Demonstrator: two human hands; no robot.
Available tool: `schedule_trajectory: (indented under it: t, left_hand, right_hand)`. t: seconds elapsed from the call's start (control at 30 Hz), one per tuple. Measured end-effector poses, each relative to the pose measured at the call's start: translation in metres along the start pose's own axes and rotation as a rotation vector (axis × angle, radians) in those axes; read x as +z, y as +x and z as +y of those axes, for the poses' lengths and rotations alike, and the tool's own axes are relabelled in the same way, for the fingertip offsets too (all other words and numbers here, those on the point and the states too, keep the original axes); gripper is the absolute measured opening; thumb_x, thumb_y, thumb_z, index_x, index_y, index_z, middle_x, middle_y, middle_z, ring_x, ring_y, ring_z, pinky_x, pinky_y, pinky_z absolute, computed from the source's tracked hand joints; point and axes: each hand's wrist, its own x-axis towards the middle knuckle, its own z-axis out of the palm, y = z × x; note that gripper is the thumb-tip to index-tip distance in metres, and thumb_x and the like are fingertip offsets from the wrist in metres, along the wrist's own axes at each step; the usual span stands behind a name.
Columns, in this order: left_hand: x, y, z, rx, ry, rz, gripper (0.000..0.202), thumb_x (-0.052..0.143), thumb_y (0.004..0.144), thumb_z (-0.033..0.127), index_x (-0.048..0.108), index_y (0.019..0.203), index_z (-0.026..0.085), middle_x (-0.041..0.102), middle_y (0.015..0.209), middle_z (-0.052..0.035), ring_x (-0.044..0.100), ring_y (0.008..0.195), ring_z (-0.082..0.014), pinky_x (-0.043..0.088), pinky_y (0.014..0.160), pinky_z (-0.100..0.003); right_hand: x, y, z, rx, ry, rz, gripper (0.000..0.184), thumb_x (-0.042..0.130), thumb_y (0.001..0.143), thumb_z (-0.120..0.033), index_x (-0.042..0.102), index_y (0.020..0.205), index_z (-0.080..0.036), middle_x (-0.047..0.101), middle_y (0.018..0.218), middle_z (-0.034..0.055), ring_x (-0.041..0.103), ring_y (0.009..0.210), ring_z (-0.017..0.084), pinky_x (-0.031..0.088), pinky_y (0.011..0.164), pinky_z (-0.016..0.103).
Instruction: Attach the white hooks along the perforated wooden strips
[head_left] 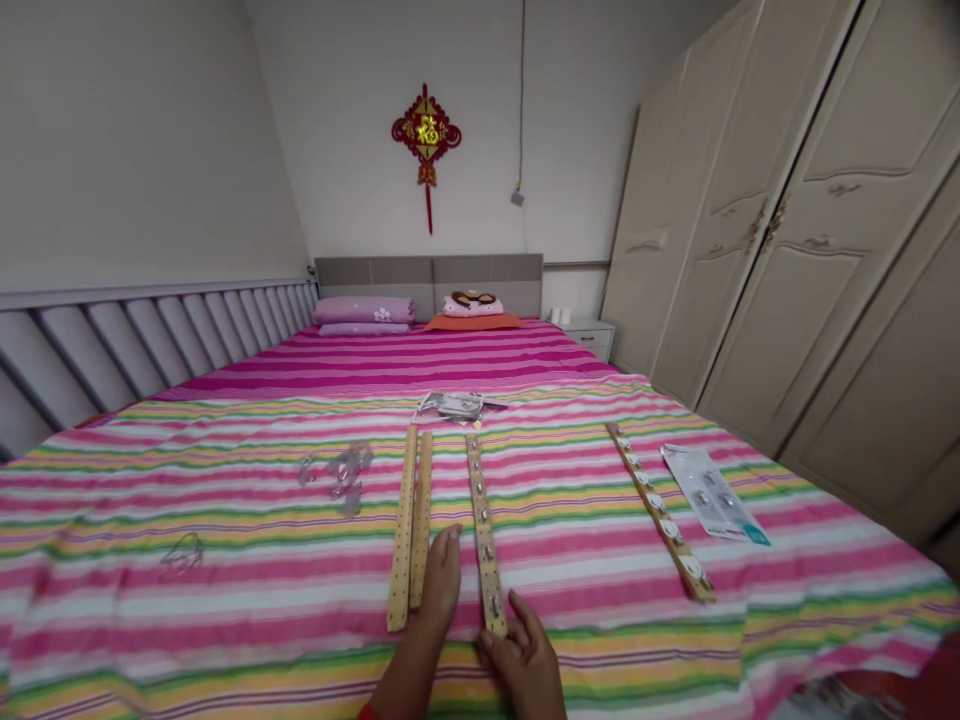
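Note:
My right hand (525,655) grips the near end of a perforated wooden strip (481,500), its thumb and fingers around that end. Small shiny metal pieces sit in a row along this strip, which lies lengthwise on the striped sheet. Just left of it is my left hand (442,575), fingers stretched forward and nothing visible in them. It is beside, perhaps touching, a bare perforated strip (422,500); another bare perforated strip (403,540) lies left of that. Farther right, a wooden strip with white round pieces (656,503) lies at a slant.
A blister pack (712,495) lies at the right. Clear plastic pieces (349,470) and a thin clear scrap (182,555) are on the left. Beyond the strips is a bundle in clear wrapping (454,405). Pillows (365,311), a bed rail (150,340) and wardrobe (750,240) surround the bed.

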Motion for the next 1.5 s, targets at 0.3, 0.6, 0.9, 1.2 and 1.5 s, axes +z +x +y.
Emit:
schedule_trajectory:
  t: [0.3, 0.6, 0.9, 1.2, 1.5]
  left_hand:
    - [0.000, 0.002, -0.007, 0.027, -0.012, 0.007, 0.039, 0.036, 0.085, 0.037, 0.063, 0.103, 0.016, 0.064, 0.118, -0.0121, 0.055, 0.117, -0.0232, 0.038, 0.105, -0.035]
    - [0.000, 0.005, -0.012, 0.055, 0.010, -0.023, 0.047, 0.035, 0.082, 0.045, 0.062, 0.105, 0.014, 0.063, 0.120, -0.0132, 0.054, 0.118, -0.0250, 0.034, 0.108, -0.042]
    - [0.000, 0.006, -0.016, 0.052, 0.007, 0.015, 0.042, 0.037, 0.085, 0.041, 0.065, 0.104, 0.015, 0.066, 0.118, -0.0111, 0.056, 0.117, -0.0245, 0.038, 0.106, -0.041]
    - [-0.002, 0.004, -0.013, 0.042, 0.043, 0.012, 0.042, 0.037, 0.086, 0.040, 0.066, 0.104, 0.017, 0.067, 0.117, -0.0081, 0.056, 0.118, -0.0234, 0.039, 0.107, -0.039]
    - [-0.002, 0.007, -0.013, 0.033, 0.067, 0.022, 0.041, 0.039, 0.085, 0.042, 0.067, 0.103, 0.018, 0.066, 0.117, -0.0074, 0.056, 0.118, -0.0248, 0.039, 0.106, -0.042]
  right_hand:
    - [0.003, 0.009, 0.002, -0.026, 0.035, -0.017, 0.061, 0.090, 0.040, -0.037, 0.068, 0.094, -0.019, 0.073, 0.078, 0.0062, 0.066, 0.066, 0.021, 0.054, 0.062, 0.033]
    - [-0.007, 0.012, -0.017, 0.151, 0.068, 0.008, 0.076, 0.090, 0.041, -0.037, 0.066, 0.108, -0.011, 0.073, 0.069, 0.0054, 0.069, 0.063, 0.021, 0.053, 0.052, 0.027]
    - [-0.039, 0.019, -0.058, 0.252, 0.256, -0.014, 0.055, 0.091, 0.043, -0.026, 0.072, 0.093, -0.013, 0.077, 0.085, 0.0087, 0.073, 0.078, 0.021, 0.056, 0.076, 0.028]
    - [-0.089, 0.035, -0.114, 0.091, 0.210, 0.040, 0.057, 0.090, 0.048, -0.026, 0.071, 0.101, -0.014, 0.076, 0.093, 0.0082, 0.071, 0.089, 0.023, 0.055, 0.088, 0.032]
    - [-0.135, 0.069, -0.136, -0.041, 0.172, 0.219, 0.057, 0.089, 0.046, -0.026, 0.069, 0.098, -0.016, 0.077, 0.086, 0.0026, 0.072, 0.083, 0.020, 0.058, 0.081, 0.026]
